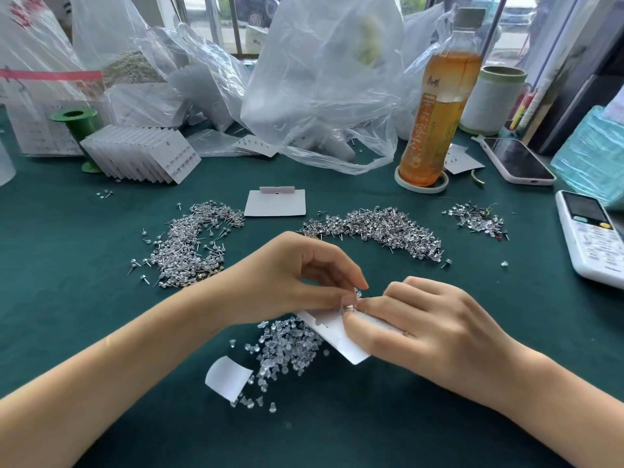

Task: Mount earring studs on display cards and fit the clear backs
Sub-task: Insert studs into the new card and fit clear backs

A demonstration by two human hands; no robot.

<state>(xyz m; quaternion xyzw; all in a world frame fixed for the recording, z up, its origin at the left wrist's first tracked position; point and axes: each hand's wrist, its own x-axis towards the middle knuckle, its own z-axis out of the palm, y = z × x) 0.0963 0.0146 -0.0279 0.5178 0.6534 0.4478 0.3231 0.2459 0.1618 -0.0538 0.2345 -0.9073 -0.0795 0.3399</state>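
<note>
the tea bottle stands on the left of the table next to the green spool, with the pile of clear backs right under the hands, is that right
Not quite: the tea bottle stands on the right side of the table, near the phone, far from the green spool on the left. The head view shows this. The pile of clear backs does lie right under the hands.

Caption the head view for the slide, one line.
Both hands, left hand and right hand, work a white display card above clear backs on green cloth.
</note>
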